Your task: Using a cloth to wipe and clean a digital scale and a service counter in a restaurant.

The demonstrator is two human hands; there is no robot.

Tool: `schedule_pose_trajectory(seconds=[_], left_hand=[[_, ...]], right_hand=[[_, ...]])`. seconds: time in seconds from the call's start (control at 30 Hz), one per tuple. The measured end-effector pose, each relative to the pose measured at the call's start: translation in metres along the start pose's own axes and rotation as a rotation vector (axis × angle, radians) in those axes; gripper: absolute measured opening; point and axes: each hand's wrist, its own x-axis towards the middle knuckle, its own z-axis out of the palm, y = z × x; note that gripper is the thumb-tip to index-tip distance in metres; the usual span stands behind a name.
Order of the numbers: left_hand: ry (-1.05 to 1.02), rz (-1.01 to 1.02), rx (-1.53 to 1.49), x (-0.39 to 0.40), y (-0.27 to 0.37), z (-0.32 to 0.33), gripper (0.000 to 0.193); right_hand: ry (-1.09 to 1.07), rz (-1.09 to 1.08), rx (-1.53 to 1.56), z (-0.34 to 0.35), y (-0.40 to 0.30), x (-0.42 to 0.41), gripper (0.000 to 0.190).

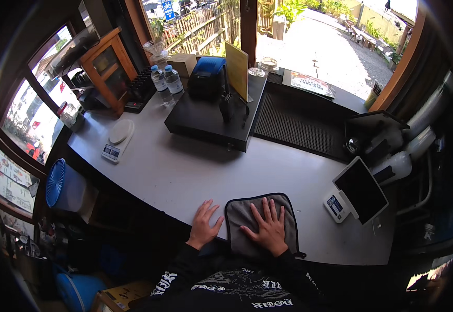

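A grey cloth with black edging [236, 218] lies spread at the near edge of the white counter [152, 167]. My right hand [267, 226] rests flat on it, fingers spread. To the cloth's left, my left hand [206, 223] is at the counter's edge, holding nothing, its fingers apart. A white tablet stand with a dark screen [361, 190] stands to the right of the cloth. Beyond the hands sits a black cash drawer [207, 126] with a blue-topped black device [207, 76] and a yellow sign [237, 72] on it.
A white kitchen scale [118, 140] is at the left, with two water bottles [167, 80] farther back. Behind the tablet are a black perforated mat [296, 124] and stacked plastic cups [396, 167]. A blue-lidded container [57, 183] stands beside the counter's left edge.
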Motion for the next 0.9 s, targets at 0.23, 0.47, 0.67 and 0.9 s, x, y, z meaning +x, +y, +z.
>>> schedule_pose_trajectory(seconds=[0.23,0.47,0.67,0.9], left_hand=[[-0.121,0.069,-0.159,0.018,-0.031,-0.037,0.034],[-1.222,0.062,-0.877,0.016,0.016,-0.119,0.049],[-1.809,0.496,-0.747,0.037,-0.001,-0.125,0.063],[-2.043,0.484,-0.802,0.025,-0.016,-0.113,0.075]], right_hand=[[0.047,0.562,-0.177,-0.021,0.069,0.022,0.076],[0.101,0.481,-0.202,0.038,-0.013,0.076,0.076],[-0.035,0.033,-0.036,0.062,-0.135,0.089,0.072],[0.077,0.720,-0.227,0.030,-0.023,0.094,0.074]])
